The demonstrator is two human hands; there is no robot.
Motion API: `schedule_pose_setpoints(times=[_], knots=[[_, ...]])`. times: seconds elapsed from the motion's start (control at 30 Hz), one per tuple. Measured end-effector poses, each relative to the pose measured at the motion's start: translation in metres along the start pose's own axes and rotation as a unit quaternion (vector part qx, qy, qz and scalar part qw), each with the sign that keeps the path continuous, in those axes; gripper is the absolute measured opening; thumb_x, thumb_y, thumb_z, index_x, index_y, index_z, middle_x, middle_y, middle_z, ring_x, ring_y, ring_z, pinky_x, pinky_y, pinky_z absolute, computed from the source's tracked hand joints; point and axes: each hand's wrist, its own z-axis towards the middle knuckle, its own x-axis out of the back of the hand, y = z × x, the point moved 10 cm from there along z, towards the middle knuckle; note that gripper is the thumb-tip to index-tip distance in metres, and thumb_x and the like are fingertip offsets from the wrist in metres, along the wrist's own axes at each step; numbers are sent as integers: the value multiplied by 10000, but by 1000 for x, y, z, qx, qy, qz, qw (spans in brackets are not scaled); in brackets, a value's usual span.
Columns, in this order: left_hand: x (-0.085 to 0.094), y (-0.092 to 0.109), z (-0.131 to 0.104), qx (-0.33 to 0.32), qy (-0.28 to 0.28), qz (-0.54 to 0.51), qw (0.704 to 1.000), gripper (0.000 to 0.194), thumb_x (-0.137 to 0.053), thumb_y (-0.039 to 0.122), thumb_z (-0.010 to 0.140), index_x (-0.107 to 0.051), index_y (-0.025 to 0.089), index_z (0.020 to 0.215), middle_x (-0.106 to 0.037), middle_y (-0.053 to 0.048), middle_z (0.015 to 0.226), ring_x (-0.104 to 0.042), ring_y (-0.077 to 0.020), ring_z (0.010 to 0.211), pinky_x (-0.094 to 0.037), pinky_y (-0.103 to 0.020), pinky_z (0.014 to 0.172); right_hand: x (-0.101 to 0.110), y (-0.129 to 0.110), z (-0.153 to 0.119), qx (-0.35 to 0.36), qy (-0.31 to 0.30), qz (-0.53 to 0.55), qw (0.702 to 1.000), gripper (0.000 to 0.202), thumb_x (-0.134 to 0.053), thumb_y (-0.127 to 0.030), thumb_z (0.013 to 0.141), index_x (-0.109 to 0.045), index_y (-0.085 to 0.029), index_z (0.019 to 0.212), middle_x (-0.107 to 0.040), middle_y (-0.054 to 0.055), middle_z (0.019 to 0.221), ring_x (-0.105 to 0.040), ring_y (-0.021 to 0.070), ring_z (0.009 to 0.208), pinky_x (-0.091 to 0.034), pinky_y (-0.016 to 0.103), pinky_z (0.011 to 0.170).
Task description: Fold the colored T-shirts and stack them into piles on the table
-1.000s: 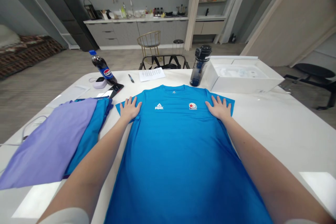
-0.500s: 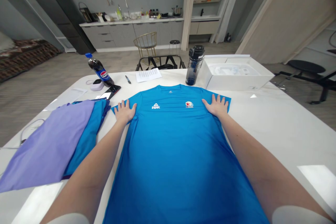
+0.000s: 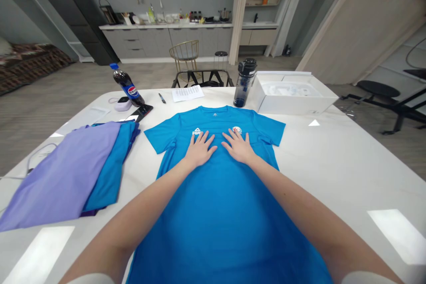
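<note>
A blue T-shirt point(image 3: 219, 204) lies spread out on the white table point(image 3: 319, 155), its collar at the far side and both sleeves out sideways. My left hand point(image 3: 199, 148) rests flat on the chest, fingers spread, partly over the white lettering. Beside it, my right hand point(image 3: 240, 145) lies palm down with fingers apart, its fingertips at the round badge. A small gap separates the two hands. Neither of them grips the cloth. The lower end of the shirt runs out of view at the bottom.
Folded purple point(image 3: 69, 173) and blue garments lie at left. Behind them stand a cola bottle point(image 3: 128, 85), a phone point(image 3: 140, 113) and a lilac case point(image 3: 123, 104). A pen point(image 3: 162, 98), paper point(image 3: 187, 93), dark bottle point(image 3: 245, 83) and white box point(image 3: 296, 102) line the far edge.
Both hands have moved inward from the sleeves to the middle of the chest. The sleeves now show uncovered. The view has shifted slightly.
</note>
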Motion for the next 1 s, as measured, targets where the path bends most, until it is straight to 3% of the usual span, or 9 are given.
schedule_pose_setpoints(times=[0.1, 0.27, 0.37, 0.5, 0.63, 0.7, 0.8, 0.9, 1.0], knots=[[-7, 11, -29, 5, 7, -6, 1000, 690, -241, 675, 1006, -323, 347, 1607, -239, -47, 1694, -176, -318, 1575, -89, -638, 1252, -10, 8, -31, -58, -5, 4, 998, 707, -189, -718, 1008, -337, -364, 1602, -224, 35, 1700, -162, 351, 1558, -61, 755, 1172], [-5, 16, -77, 12, 30, -3, 999, 680, -267, 696, 993, -309, 397, 1603, -239, -40, 1693, -182, -342, 1570, -94, -694, 1224, -2, 48, -89, -161, 19, -21, 987, 764, -182, -741, 992, -269, -332, 1632, -186, 58, 1709, -138, 373, 1560, -99, 734, 1178], [-4, 21, -100, 10, 41, 2, 999, 678, -311, 683, 992, -298, 396, 1606, -254, -49, 1689, -184, -351, 1568, -106, -693, 1223, 2, 58, -120, -181, 23, -31, 983, 776, -179, -729, 996, -229, -308, 1645, -183, 72, 1708, -146, 374, 1559, -137, 715, 1182], [-5, 32, -126, -8, 41, 9, 999, 675, -351, 670, 990, -316, 387, 1601, -276, -58, 1682, -213, -357, 1560, -136, -685, 1224, 4, 58, -153, -181, 22, -47, 982, 757, -209, -716, 1000, -303, -301, 1625, -250, 81, 1689, -190, 374, 1550, -146, 708, 1186], [3, 50, -156, -39, 51, 8, 998, 652, -342, 631, 1012, -314, 366, 1606, -296, -67, 1676, -254, -316, 1553, -149, -644, 1244, 9, 22, -183, -81, 51, -57, 994, 664, -273, -637, 1031, -311, -330, 1619, -237, 64, 1695, -163, 350, 1562, -116, 700, 1201], [9, 62, -173, -64, 66, 11, 996, 642, -367, 606, 1017, -299, 371, 1610, -287, -64, 1681, -253, -309, 1553, -145, -634, 1249, 5, -5, -200, -7, 35, -42, 998, 626, -307, -617, 1036, -307, -374, 1613, -245, 43, 1694, -174, 338, 1561, -125, 705, 1199], [16, 85, -198, -120, 73, 22, 990, 599, -414, 551, 1024, -327, 386, 1594, -292, -61, 1681, -259, -321, 1545, -149, -645, 1238, 5, -34, -228, 42, 26, -24, 999, 588, -357, -597, 1036, -345, -406, 1592, -289, 47, 1679, -219, 352, 1546, -156, 733, 1176], [16, 112, -221, -179, 48, 31, 982, 473, -396, 426, 1057, -448, 359, 1522, -436, -68, 1595, -408, -286, 1447, -289, -555, 1194, 12, -56, -252, 84, 42, -25, 995, 485, -399, -515, 1049, -498, -395, 1508, -377, 49, 1640, -306, 342, 1506, -175, 694, 1187], [15, 128, -238, -176, 27, 36, 983, 383, -383, 360, 1062, -573, 280, 1384, -596, -98, 1386, -553, -260, 1231, -436, -448, 1024, 16, -65, -270, 87, 47, -18, 995, 421, -414, -470, 1056, -622, -334, 1396, -536, 91, 1506, -463, 311, 1376, -302, 581, 1148]])
